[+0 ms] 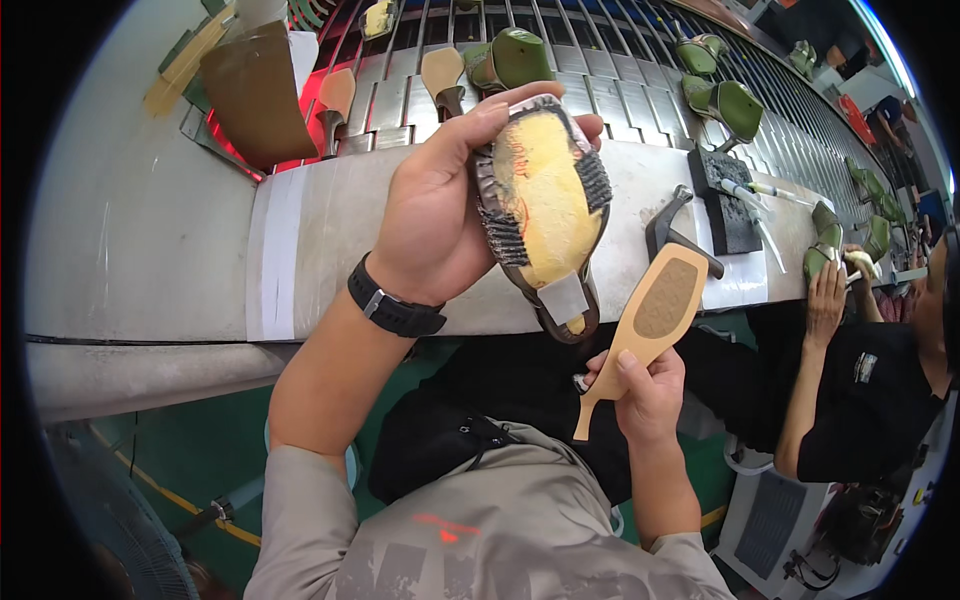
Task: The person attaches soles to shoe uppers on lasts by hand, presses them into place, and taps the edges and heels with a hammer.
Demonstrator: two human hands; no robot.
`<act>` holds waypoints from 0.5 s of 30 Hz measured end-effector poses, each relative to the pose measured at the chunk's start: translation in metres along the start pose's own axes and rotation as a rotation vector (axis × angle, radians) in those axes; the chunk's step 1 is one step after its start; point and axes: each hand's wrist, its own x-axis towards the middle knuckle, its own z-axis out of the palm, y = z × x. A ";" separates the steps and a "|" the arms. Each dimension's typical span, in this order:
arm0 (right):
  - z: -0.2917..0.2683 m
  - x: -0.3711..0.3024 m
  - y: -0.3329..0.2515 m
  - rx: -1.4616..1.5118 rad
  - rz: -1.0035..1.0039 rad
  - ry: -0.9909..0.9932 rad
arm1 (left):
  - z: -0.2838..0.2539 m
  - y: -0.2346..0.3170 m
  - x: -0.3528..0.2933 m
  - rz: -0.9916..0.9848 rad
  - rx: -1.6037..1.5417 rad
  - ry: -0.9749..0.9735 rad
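My left hand (pixel 435 205) is closed around a shoe upper on its last (pixel 545 190), turned so the yellow underside faces up. Dark gathered edges and black ribbed strips wrap over the last's sides, and a small white patch lies near its narrow end. In my right hand (pixel 652 392) is a tan shoe sole (pixel 655 300) with a brown textured oval on its wide part; the thumb presses on its narrow part. Just beyond the sole, a hammer (pixel 672 235) rests on the bench, partly hidden by it.
A black block (pixel 728 215) with slim brush-like or syringe-like tools lies on the bench (pixel 370 260). Past it runs a slatted metal conveyor (pixel 585 95) with green shoes (pixel 520 58) and tan soles (pixel 442 72). A brown board (pixel 255 95) stands at left. At right, a co-worker's hands (pixel 828 295) handle a green shoe.
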 end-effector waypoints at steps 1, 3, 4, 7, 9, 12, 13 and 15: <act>-0.001 -0.001 0.000 -0.008 -0.004 0.003 | 0.000 -0.001 0.000 -0.007 -0.016 -0.020; -0.004 -0.002 0.000 -0.017 -0.008 0.006 | 0.001 -0.001 -0.001 -0.016 -0.022 -0.013; -0.007 -0.003 0.001 -0.039 -0.018 0.008 | 0.002 -0.002 -0.002 -0.004 -0.004 -0.019; -0.005 -0.003 -0.002 -0.072 -0.052 -0.009 | 0.003 -0.005 -0.002 0.010 0.029 -0.036; 0.001 -0.001 -0.010 -0.084 -0.080 -0.024 | 0.002 -0.008 0.000 0.011 0.045 -0.051; 0.017 0.022 -0.031 -0.189 -0.061 0.043 | -0.004 -0.017 -0.004 0.036 0.118 -0.058; 0.019 0.036 -0.035 -0.191 -0.065 0.049 | -0.010 -0.028 -0.012 0.140 0.265 -0.064; 0.024 0.070 -0.040 -0.168 -0.021 0.128 | -0.017 -0.055 -0.036 0.284 0.496 0.002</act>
